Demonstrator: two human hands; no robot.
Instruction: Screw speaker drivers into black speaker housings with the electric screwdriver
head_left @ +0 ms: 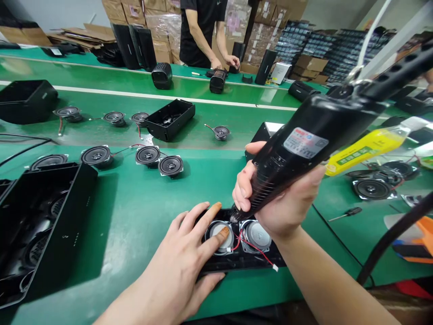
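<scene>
Right now, the right hand (287, 205) is wrapped around a thick black cylindrical power screwdriver (287, 149) with a silver label, its tip pointing down between two round silver-backed speakers (257, 234). Those speakers sit side by side in a long black plastic housing (245, 262) on the green desk (135, 216), just in front of the person. Thin red wires (257, 249) with white plugs trail from them. The left hand (186, 255) lies with fingers spread over the housing's left end, one fingertip on the left speaker and the thumb by the near edge. Black-coned loose speakers (171, 166) lie farther back, and a large open black box (72, 212) stands at the left. On the right are a yellow-labelled bottle (365, 149) and a small dark-handled screwdriver (353, 211). Across the desk, a person in black (203, 31) handles a rounded black speaker case (218, 82).
</scene>
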